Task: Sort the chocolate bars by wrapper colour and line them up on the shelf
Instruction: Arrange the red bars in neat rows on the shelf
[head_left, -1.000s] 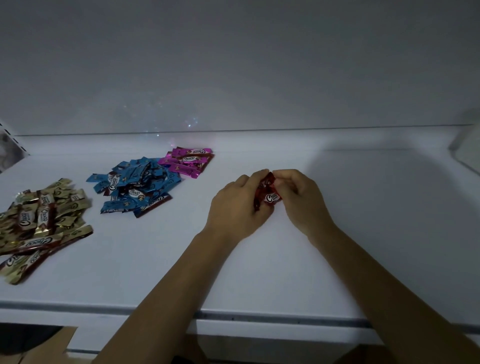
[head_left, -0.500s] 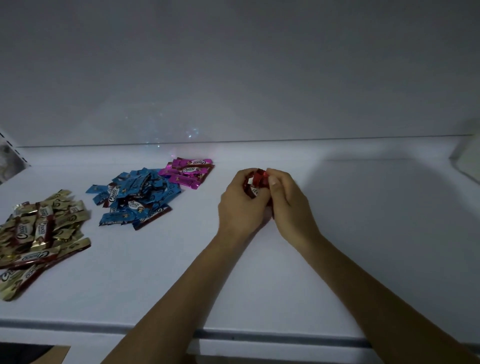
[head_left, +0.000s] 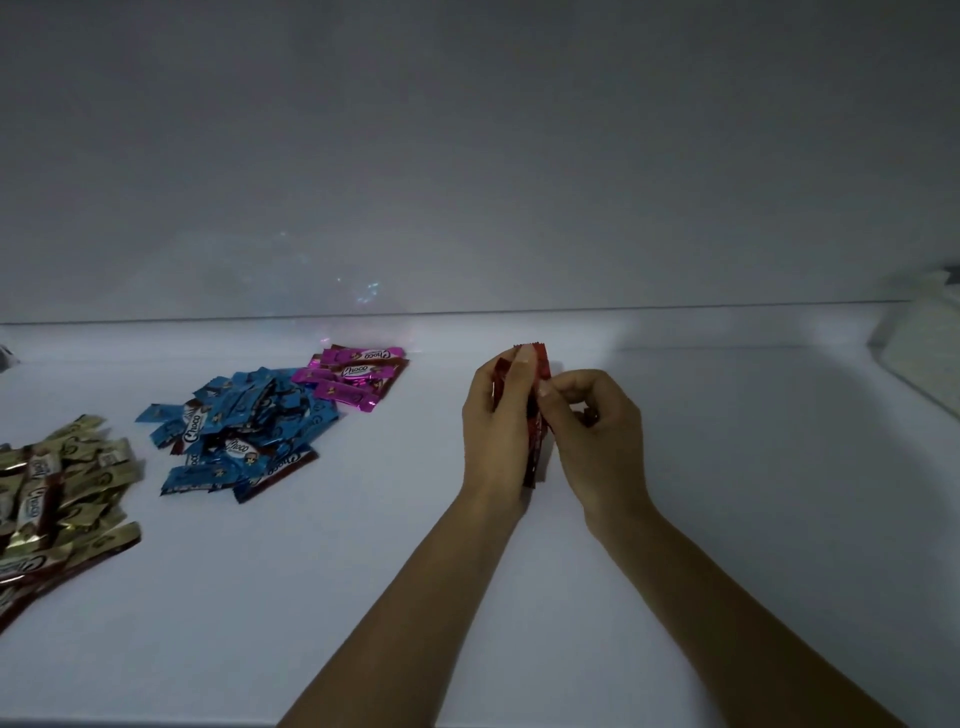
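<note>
**Red bundle in hand, not yet laid out**

We find the left hand (head_left: 498, 431) wrapped round a bundle of red chocolate bars (head_left: 535, 452), held on end over the shelf (head_left: 727, 519). The right hand (head_left: 597, 431) pinches the bundle's edge. In our judgement the glossy wrappers may slide on one another, so a slack grip could fan the bundle or drop a bar.

Three groups lie to the left of the hands:
- pink bars (head_left: 358, 376), nearest, about four
- blue heap (head_left: 244, 431), beyond them, too overlapped to count
- gold heap (head_left: 57, 493), farthest, too overlapped to count

Fingers hide the red count.
</note>
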